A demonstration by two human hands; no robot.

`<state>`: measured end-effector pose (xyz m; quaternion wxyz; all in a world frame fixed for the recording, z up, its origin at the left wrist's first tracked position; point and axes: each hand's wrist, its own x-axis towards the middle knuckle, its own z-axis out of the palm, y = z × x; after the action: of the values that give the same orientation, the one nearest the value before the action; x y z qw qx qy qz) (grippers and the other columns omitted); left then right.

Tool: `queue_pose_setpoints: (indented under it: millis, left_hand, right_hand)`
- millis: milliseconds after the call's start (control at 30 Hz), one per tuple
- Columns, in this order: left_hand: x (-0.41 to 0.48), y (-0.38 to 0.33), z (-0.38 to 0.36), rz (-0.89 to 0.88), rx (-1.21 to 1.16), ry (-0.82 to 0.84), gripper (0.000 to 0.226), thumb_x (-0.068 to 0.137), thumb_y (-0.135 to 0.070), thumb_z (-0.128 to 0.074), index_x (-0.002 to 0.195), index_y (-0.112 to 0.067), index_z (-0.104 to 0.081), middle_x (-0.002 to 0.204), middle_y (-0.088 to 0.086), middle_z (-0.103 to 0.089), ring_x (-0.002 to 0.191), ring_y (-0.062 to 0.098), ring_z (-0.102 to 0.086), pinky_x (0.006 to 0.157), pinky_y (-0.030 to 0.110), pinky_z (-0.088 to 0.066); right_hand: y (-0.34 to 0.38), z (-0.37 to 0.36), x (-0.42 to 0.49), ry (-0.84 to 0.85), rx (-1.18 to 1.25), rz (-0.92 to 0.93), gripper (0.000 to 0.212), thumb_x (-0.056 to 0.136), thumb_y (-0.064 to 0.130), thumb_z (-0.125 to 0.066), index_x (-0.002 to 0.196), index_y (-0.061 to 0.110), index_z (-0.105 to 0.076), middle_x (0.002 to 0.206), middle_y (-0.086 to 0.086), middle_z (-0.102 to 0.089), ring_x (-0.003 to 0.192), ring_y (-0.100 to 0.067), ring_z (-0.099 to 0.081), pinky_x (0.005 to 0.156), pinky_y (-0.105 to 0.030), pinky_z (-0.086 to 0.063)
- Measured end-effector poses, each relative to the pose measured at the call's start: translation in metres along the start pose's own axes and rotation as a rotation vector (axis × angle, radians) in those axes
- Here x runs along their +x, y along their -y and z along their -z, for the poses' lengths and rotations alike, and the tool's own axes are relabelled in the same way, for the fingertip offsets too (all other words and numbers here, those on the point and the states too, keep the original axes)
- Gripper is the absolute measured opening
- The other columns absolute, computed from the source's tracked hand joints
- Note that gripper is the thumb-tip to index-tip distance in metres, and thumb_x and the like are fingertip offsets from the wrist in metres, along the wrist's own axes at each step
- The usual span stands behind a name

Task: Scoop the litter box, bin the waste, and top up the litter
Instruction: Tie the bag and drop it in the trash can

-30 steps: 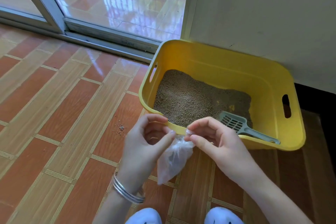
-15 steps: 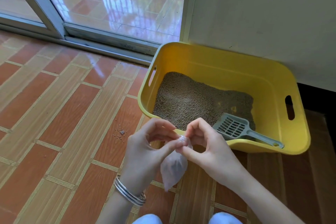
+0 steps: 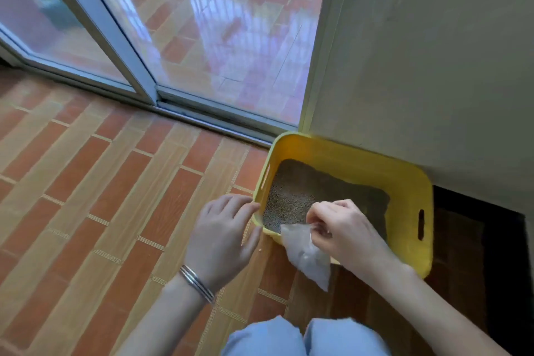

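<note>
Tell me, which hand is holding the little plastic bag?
The right hand pinches the bag at its top; the left hand, wearing bangles, holds nothing.

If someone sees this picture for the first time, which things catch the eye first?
The bright yellow litter box against the wall, partly filled with grey litter, stands out most. In front of it the right hand pinches a small clear plastic bag, while the left hand hovers open beside the box.
</note>
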<state>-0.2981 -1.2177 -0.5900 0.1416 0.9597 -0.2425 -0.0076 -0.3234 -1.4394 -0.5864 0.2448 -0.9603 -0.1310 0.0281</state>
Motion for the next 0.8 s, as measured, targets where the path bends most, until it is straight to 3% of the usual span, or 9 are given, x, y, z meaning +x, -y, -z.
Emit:
queue_pose_setpoints:
  millis: [133,233,333,400,500,700,800]
  left_hand:
    - [0.021,-0.03,0.08,-0.062,0.121,0.061,0.049,0.087,-0.046,-0.039,0.119,-0.017,-0.063,0.122,0.006,-0.062,0.117,0.024,-0.056,0.099,0.042,-0.043]
    - [0.034,-0.054,0.149,-0.068,0.128,0.073,0.053,0.088,-0.046,-0.036,0.126,-0.018,-0.059,0.128,0.008,-0.059,0.123,0.026,-0.052,0.101,0.047,-0.043]
    - [0.045,-0.078,0.22,-0.074,0.14,0.096,0.056,0.09,-0.049,-0.031,0.13,-0.017,-0.055,0.132,0.009,-0.056,0.125,0.027,-0.05,0.101,0.05,-0.042]
    - [0.051,-0.092,0.268,-0.093,0.147,0.108,0.057,0.09,-0.049,-0.03,0.131,-0.017,-0.054,0.133,0.01,-0.055,0.126,0.028,-0.049,0.099,0.052,-0.042]
    - [0.059,-0.114,0.339,-0.123,0.14,0.103,0.056,0.089,-0.048,-0.032,0.128,-0.015,-0.056,0.129,0.01,-0.058,0.121,0.03,-0.053,0.096,0.053,-0.045]
    - [0.062,-0.148,0.458,-0.204,0.17,0.109,0.057,0.089,-0.048,-0.033,0.127,-0.014,-0.058,0.128,0.009,-0.059,0.12,0.027,-0.054,0.102,0.047,-0.042]
    - [0.061,-0.164,0.493,-0.266,0.175,0.092,0.058,0.09,-0.05,-0.03,0.126,-0.014,-0.058,0.127,0.009,-0.06,0.12,0.029,-0.054,0.102,0.047,-0.041]
  right_hand:
    - [0.044,0.09,0.001,-0.077,0.105,-0.041,0.011,0.074,0.008,-0.064,0.076,0.018,-0.058,0.071,0.013,-0.056,0.074,-0.008,-0.053,0.083,-0.029,-0.045]
    - [0.079,0.159,0.001,-0.106,0.079,-0.047,0.016,0.074,0.007,-0.071,0.079,0.018,-0.061,0.075,0.009,-0.063,0.073,-0.007,-0.057,0.085,-0.03,-0.046]
    - [0.118,0.229,0.002,-0.144,0.03,-0.057,0.013,0.075,0.01,-0.071,0.079,0.019,-0.062,0.075,0.007,-0.065,0.072,-0.01,-0.06,0.082,-0.02,-0.04]
    - [0.146,0.275,0.003,-0.182,-0.002,-0.06,0.004,0.081,0.016,-0.064,0.078,0.018,-0.063,0.075,0.005,-0.066,0.069,-0.01,-0.06,0.078,-0.017,-0.038]
    - [0.186,0.342,-0.001,-0.175,-0.011,-0.109,0.024,0.087,0.028,-0.045,0.086,0.017,-0.066,0.081,0.002,-0.068,0.072,-0.012,-0.061,0.07,-0.019,-0.046]
    - [0.248,0.451,-0.027,-0.285,0.023,-0.226,0.007,0.081,0.013,-0.06,0.087,0.013,-0.065,0.08,0.0,-0.065,0.072,-0.012,-0.06,0.065,-0.021,-0.05]
    - [0.268,0.482,-0.049,-0.304,0.003,-0.282,0.011,0.077,0.006,-0.069,0.084,0.013,-0.063,0.078,0.001,-0.064,0.071,-0.012,-0.06,0.064,-0.021,-0.049]
